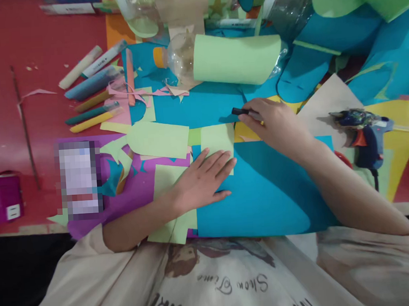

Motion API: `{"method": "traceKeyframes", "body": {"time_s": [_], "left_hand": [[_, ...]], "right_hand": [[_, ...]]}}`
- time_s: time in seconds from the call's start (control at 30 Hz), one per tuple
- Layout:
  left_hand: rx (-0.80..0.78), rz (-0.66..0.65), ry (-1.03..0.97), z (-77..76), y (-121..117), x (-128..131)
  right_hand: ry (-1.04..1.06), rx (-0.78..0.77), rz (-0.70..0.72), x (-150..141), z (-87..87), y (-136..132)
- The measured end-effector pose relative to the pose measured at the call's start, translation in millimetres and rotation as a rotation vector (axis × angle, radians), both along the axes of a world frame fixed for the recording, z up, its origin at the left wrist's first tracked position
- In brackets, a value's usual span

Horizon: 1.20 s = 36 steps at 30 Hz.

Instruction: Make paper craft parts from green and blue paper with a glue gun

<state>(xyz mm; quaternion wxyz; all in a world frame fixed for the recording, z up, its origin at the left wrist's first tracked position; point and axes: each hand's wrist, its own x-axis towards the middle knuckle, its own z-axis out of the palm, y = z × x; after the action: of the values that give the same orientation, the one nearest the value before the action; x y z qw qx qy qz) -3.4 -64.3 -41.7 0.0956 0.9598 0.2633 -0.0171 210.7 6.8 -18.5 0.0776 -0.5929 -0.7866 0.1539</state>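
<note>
My left hand (206, 178) lies flat with fingers spread, pressing on a pale green paper piece (217, 136) and the edge of a blue sheet (269, 186). Between the fingers of my right hand (274, 123) is a black-capped pen (240, 111), held above the papers; most of its barrel is hidden by the hand. A pale green cut-out with one rounded end (160, 139) rests just left of the pale green piece. Beyond my hands, a clear plastic bottle (181, 59) with an orange cap lies on its side, wrapped in pale green paper (236, 58).
A glue gun (371, 138) lies at the right, its cord toward the table edge. Several markers (93, 93), paper scraps and a blurred-out phone (78, 179) are on the left. More bottles (289, 11) and coloured papers crowd the back. A purple box (4, 197) stands far left.
</note>
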Motion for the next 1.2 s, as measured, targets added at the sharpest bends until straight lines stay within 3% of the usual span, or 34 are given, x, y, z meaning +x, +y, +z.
{"method": "traceKeyframes", "body": {"time_s": [0.27,0.5,0.93,1.2], "left_hand": [[0.042,0.121,0.022,0.3,-2,0],[0.093,0.12,-0.015,-4.9,-2,-2],[0.033,0.114,-0.023,-5.6,-1,-3],[0.038,0.109,-0.008,-6.0,0,-2]], "right_hand": [[-0.104,0.005,-0.132,-16,-11.4,13],[-0.116,0.011,-0.145,-12,-23.4,16],[-0.25,-0.06,-0.175,-17,-11.2,14],[-0.222,-0.107,-0.262,-15,15.1,7]]}}
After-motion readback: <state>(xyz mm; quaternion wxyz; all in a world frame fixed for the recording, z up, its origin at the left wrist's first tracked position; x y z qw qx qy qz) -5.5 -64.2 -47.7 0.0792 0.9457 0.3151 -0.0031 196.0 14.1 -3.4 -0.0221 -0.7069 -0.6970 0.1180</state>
